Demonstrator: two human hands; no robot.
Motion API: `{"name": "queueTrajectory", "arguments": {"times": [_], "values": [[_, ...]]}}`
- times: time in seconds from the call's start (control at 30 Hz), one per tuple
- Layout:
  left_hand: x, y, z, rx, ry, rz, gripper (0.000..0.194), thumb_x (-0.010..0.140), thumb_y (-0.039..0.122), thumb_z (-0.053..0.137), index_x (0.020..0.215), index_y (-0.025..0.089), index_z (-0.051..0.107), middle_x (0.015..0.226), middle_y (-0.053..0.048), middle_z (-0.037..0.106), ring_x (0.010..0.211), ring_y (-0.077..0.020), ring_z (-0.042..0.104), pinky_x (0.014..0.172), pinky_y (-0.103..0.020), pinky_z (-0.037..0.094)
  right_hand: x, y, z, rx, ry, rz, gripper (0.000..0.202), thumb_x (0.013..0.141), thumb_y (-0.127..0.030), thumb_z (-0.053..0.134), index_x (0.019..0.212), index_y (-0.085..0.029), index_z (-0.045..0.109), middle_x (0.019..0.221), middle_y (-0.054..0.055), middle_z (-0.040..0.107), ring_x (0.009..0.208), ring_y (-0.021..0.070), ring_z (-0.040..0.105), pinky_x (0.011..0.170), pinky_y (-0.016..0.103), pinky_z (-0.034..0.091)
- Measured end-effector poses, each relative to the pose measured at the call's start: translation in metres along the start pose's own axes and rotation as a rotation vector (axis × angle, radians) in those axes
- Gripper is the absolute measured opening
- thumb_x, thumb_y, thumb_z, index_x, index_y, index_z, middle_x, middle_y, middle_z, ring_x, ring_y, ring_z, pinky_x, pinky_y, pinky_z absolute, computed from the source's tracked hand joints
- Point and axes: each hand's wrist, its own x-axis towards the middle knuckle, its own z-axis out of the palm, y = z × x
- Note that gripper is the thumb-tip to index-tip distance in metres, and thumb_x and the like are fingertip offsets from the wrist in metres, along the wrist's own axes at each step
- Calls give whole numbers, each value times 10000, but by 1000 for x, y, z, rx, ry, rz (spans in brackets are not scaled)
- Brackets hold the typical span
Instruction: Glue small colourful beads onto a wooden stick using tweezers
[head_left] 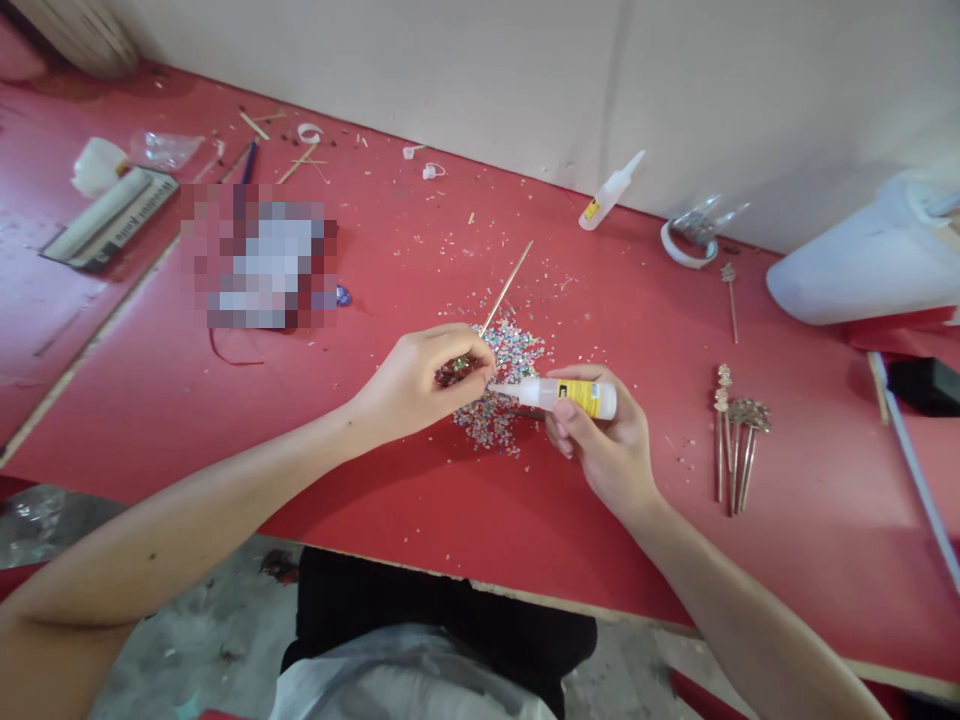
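Note:
My right hand (607, 435) is wrapped round a small clear glue bottle (577, 397) with a yellow label, lying nearly level. Its thin nozzle points left and reaches the fingertips of my left hand (424, 380). That hand is closed in a pinch on a hair stick, whose glittery ornament (454, 372) shows between thumb and finger. A gold stem (507, 287) juts out beyond the left hand and seems to belong to it. Beneath both hands lies a scattered pile of small shiny rhinestones (514, 345) on the red table (420, 500).
Several finished-looking hair sticks (739, 440) lie at right. At the back are another glue bottle (606, 195) and a tape ring (688, 245). A white cup-like container (855, 255) stands far right. On the left are a knife box (112, 220) and a blurred-out object (270, 265).

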Motion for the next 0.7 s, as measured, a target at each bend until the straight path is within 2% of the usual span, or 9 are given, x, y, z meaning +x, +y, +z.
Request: {"name": "queueTrajectory", "arguments": {"times": [0.17,0.27,0.37,0.53,0.63,0.7], "values": [[2,-2,-1,-170,-64,-234,154,907,254,552,841,152,646,783,-17,650,682,-103,569,592,-208,418,4,-4,-1,251,-7,73,186,841,-353,696,958,-223,633,534,-81,447,404,45,370,385,189,264],[2,-3,-1,-255,-89,-297,203,912,321,551,850,152,646,775,-18,633,689,-112,573,598,-217,432,6,-7,-2,326,1,91,191,830,-363,704,946,-223,642,526,-81,429,400,44,343,384,188,246],[1,-4,-1,-294,-115,-317,189,902,310,557,849,154,650,785,-20,637,699,-116,581,604,-219,442,7,-9,-3,372,4,106,184,825,-370,701,931,-228,648,517,-80,413,394,48,323,374,188,228],[0,-5,1,-225,-135,-243,126,882,238,576,832,158,660,817,-20,675,729,-114,600,638,-215,446,10,-11,-4,401,3,115,205,807,-409,701,917,-242,655,499,-87,372,380,49,275,352,181,198],[0,-4,2,-124,-125,-132,107,857,232,625,785,156,642,765,-8,662,677,-103,581,634,-219,439,11,-11,-5,372,-3,116,224,797,-436,700,918,-256,642,495,-93,355,371,51,257,346,181,192],[-1,-3,3,-64,-103,-44,53,840,184,635,794,158,626,788,-9,660,719,-109,595,685,-227,453,11,-11,-5,352,-2,106,235,792,-450,700,915,-261,632,493,-94,349,367,54,253,343,184,188]]}}
